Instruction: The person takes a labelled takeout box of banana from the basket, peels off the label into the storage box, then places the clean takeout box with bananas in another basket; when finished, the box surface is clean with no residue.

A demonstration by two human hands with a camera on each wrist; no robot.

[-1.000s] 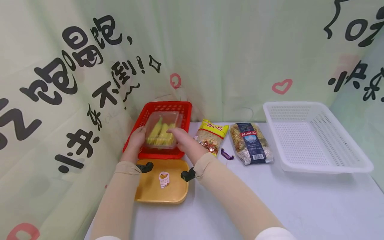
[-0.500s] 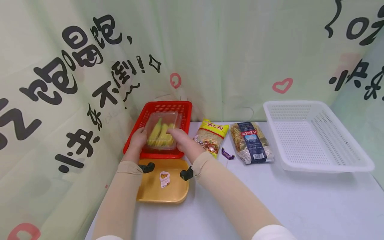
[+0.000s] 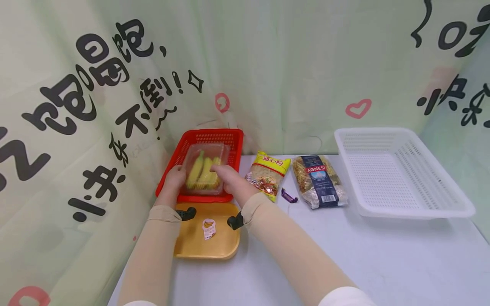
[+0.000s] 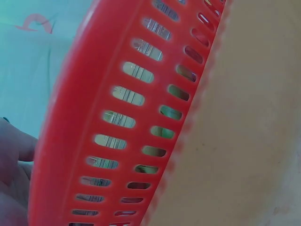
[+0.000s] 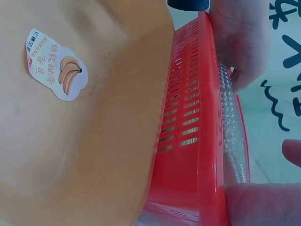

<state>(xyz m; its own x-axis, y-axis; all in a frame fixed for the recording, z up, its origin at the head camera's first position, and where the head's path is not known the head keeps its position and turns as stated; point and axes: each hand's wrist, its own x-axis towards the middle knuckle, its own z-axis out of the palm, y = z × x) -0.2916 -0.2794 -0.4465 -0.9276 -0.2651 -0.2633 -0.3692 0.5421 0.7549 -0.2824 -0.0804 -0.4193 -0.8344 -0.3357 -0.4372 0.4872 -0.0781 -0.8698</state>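
A clear plastic box of bananas (image 3: 202,170) sits inside the red basket (image 3: 216,135), tilted slightly toward me. My left hand (image 3: 174,180) grips the box's left side, its fingers mostly out of sight. My right hand (image 3: 231,180) holds the right side, thumb on the lid's edge. In the right wrist view, the box (image 5: 232,127) shows above the basket's red rim (image 5: 209,117), between the left hand (image 5: 240,40) and right hand (image 5: 263,202). Through the slots of the basket (image 4: 113,122) in the left wrist view, the clear ridged box wall shows.
Just in front of the basket lies an orange-yellow tray (image 3: 191,246) bearing a banana sticker (image 3: 209,228). To the right are a yellow-topped pasta bag (image 3: 268,174), a small purple candy (image 3: 289,195), an Agnesi pasta bag (image 3: 319,180) and a white basket (image 3: 455,204). A curtain (image 3: 283,63) hangs behind.
The banana box has shifted slightly toward me, its front edge lower in the red basket. Both hands stay at its sides throughout.
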